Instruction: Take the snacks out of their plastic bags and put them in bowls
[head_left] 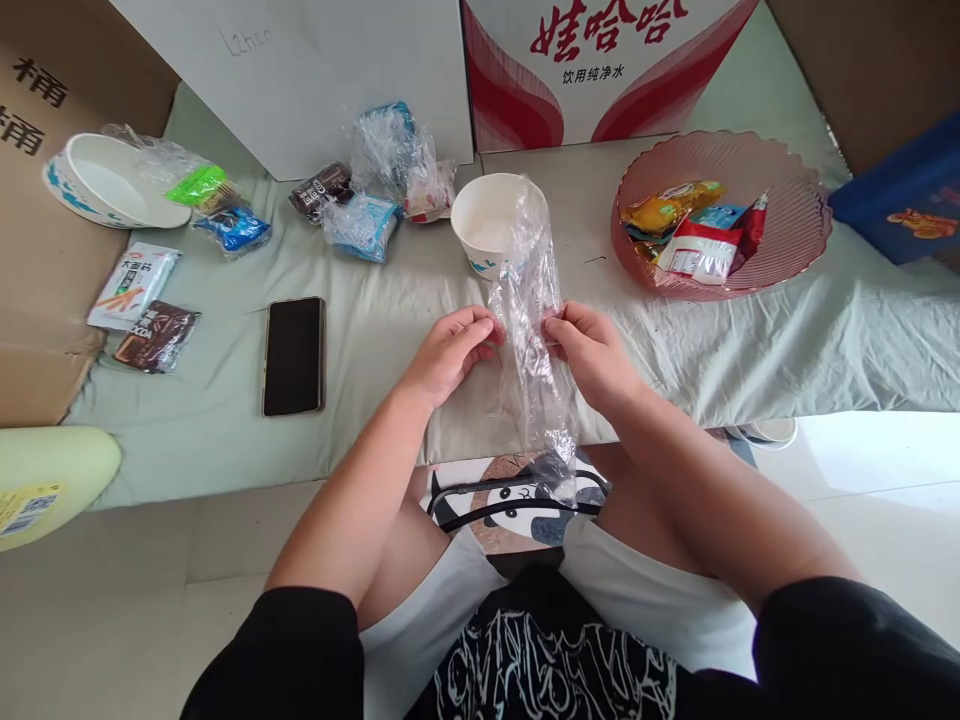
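Note:
A clear plastic bag (529, 345) hangs stretched between my two hands, its lower end drooping past the table edge. My left hand (457, 350) pinches its left side with thumb and fingers. On the opposite side my right hand (589, 350) grips it the same way. Just beyond the hands stands a white paper bowl (486, 222) with a blue pattern, and the bag's upper end overlaps its right rim. To the right, a pink ribbed glass bowl (795, 225) holds several wrapped snacks, among them a red and white packet (699, 250).
Bagged snacks (386, 150) lie behind the paper bowl's left. A dark phone (294, 356) rests at left, near a white packet (133, 285), a brown packet (157, 336) and a tipped paper bowl (97, 180). Boxes (611, 70) line the back.

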